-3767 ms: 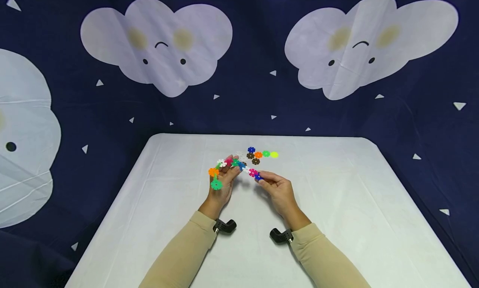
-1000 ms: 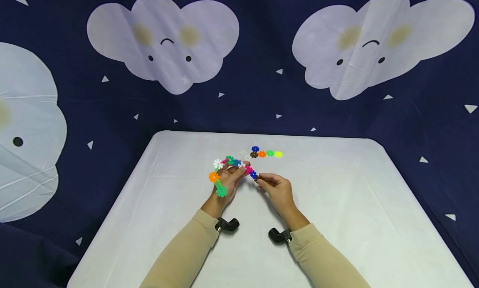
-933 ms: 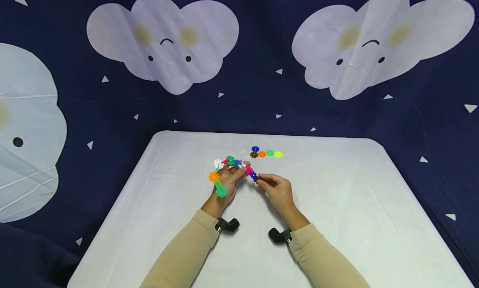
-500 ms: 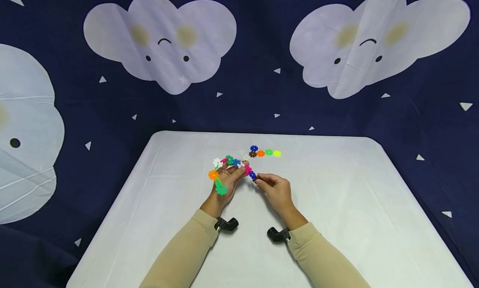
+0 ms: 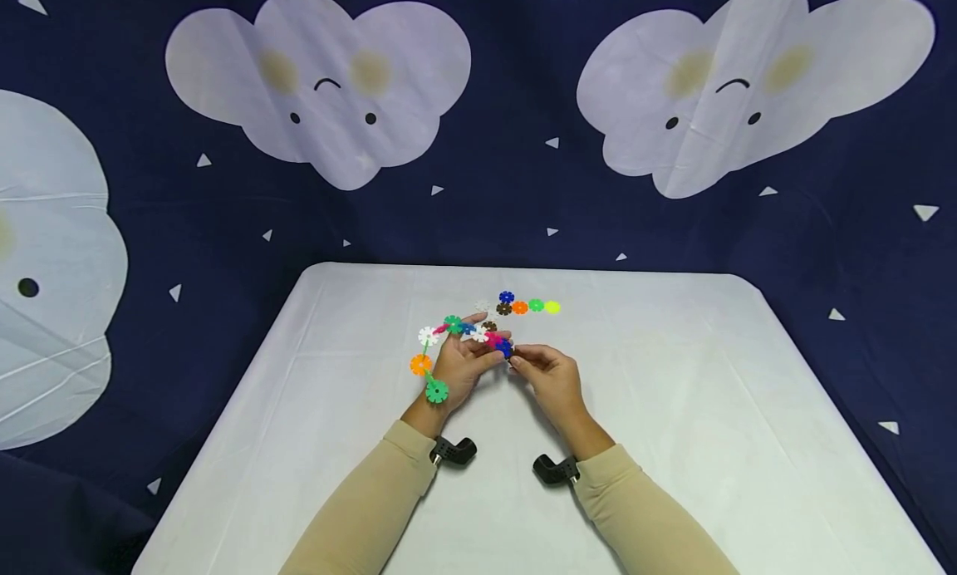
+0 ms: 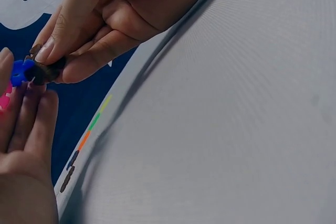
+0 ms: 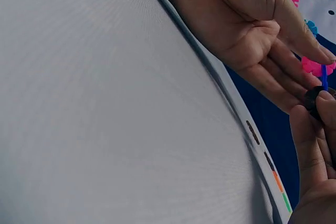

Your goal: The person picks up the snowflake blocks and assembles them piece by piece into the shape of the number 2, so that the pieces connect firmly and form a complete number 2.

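A curved chain of snowflake discs in several colours runs over my left hand [image 5: 459, 374], from a green disc [image 5: 437, 390] through an orange disc [image 5: 420, 365] and a white disc [image 5: 428, 336] to a pink disc [image 7: 312, 66] and a blue disc [image 5: 503, 348]. My left thumb and fingers hold the chain at its blue end. Between thumb and fingers, my right hand [image 5: 557, 384] pinches a dark brown disc [image 7: 312, 100] against the blue one. In the left wrist view, the brown disc is partly hidden by the right fingertips.
On the white table [image 5: 635, 392] beyond the hands lie loose discs: blue [image 5: 507, 297], brown [image 5: 504, 309], orange [image 5: 519, 307], green [image 5: 536, 305], yellow [image 5: 552, 307] and pale white [image 5: 482, 307]. Another brown disc [image 5: 489, 326] lies behind the left fingers. A dark cloud-patterned cloth [image 5: 508, 209] hangs behind.
A brown disc has left the table and is now in my right hand, which earlier pinched the blue disc. My left hand's hold has shifted along the chain to its blue end.
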{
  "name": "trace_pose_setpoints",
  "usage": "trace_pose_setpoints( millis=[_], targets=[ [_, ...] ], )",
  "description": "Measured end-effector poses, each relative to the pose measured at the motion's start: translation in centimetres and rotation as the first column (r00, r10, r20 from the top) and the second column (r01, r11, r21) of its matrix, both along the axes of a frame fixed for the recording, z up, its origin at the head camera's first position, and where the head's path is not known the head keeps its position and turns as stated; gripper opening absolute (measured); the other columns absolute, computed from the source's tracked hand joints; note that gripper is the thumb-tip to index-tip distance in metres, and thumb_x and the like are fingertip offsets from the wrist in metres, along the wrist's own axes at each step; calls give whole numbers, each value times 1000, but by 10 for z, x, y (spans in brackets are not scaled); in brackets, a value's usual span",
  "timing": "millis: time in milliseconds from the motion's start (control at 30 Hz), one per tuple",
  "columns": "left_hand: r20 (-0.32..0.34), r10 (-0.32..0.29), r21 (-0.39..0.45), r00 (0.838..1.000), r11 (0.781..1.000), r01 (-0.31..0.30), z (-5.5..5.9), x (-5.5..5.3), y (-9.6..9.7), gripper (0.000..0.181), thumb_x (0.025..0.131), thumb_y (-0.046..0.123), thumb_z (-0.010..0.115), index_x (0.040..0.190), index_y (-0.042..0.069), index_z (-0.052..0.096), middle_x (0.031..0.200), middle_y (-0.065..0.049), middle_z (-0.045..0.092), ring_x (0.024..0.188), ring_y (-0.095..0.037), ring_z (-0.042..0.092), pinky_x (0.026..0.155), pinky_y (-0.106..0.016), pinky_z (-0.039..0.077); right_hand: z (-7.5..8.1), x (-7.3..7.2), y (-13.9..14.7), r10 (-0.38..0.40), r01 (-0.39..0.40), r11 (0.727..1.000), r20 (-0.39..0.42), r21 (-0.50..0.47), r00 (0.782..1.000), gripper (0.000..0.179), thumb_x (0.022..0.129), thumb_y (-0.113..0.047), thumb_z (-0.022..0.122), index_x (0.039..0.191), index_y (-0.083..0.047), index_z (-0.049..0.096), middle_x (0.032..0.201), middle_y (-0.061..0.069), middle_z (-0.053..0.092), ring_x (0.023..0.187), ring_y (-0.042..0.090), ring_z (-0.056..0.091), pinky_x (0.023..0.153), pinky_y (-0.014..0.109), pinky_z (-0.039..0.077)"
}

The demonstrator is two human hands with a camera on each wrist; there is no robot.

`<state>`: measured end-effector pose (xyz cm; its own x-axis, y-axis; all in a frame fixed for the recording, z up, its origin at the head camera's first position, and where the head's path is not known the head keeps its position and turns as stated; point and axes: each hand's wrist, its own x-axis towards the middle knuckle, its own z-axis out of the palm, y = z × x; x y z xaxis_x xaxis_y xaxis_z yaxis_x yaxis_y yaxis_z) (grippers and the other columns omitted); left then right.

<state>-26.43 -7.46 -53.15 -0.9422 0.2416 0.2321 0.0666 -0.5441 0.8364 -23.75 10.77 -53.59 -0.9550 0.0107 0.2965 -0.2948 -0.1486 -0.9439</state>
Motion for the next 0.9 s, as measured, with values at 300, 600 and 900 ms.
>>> trace_pose_setpoints(
  millis=[300, 600, 900],
  targets=[
    [-59, -34, -52, 998, 998, 31, -6, -1, -3, 43, 98, -21, 59, 138, -21, 43, 125, -28, 69, 115, -30, 70, 105, -43, 54, 1, 0, -2, 56, -56, 998, 27, -20, 998, 20, 90, 18, 72, 111, 19, 70, 107, 29, 73, 83, 21, 75, 80, 36, 65],
    [-14, 49, -84, 999, 995, -50, -4, 0, -4, 25, 99, -11, 66, 124, -9, 63, 128, -28, 68, 113, -27, 70, 102, -40, 56, 2, -3, 3, 30, -33, 994, 34, 107, 999, 27, 105, -3, 66, 123, 17, 65, 112, 28, 71, 95, 45, 71, 86, 45, 64],
    [28, 180, 17, 983, 983, -181, -3, -4, -7, 17, 98, -10, 68, 116, -9, 67, 130, -40, 60, 111, -29, 72, 103, -41, 56, 0, -30, 3, -148, 139, 845, -26, 516, 989, 28, 101, -10, 73, 124, 7, 70, 110, 15, 74, 97, 30, 70, 86, 36, 61]
  ],
)
